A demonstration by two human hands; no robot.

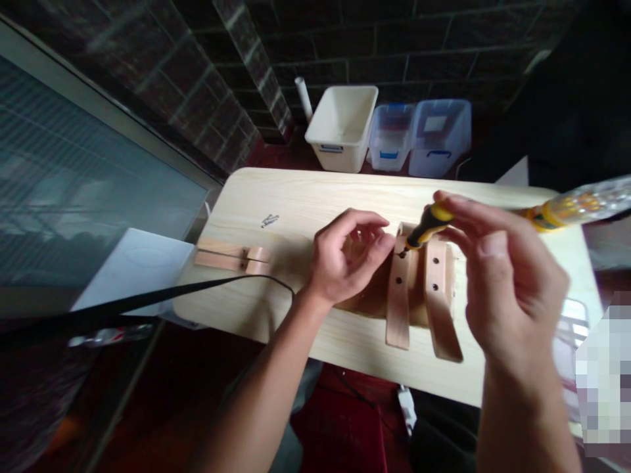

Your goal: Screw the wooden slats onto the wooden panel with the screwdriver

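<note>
My right hand [513, 282] grips a yellow-and-black screwdriver [428, 225]. Its tip meets a dark hole or screw near the far end of a wooden leg [398, 309]. My left hand [348, 253] is beside that leg, loosely curled, with thumb and forefinger slightly apart at its edge; nothing shows between them, and I cannot tell if they touch the wood. A second wooden leg [444, 318] with two dark holes runs alongside. Both legs lie on a brown wooden piece [367, 299], partly hidden by my left hand.
Two wooden parts [221, 255] lie at the left of the pale table [296, 190], near a small pile of screws [269, 221]. A clear and yellow container [586, 203] is at the right. Behind stand a cream bin [340, 157] and clear boxes [434, 154]. A black strap [197, 287] crosses the left side.
</note>
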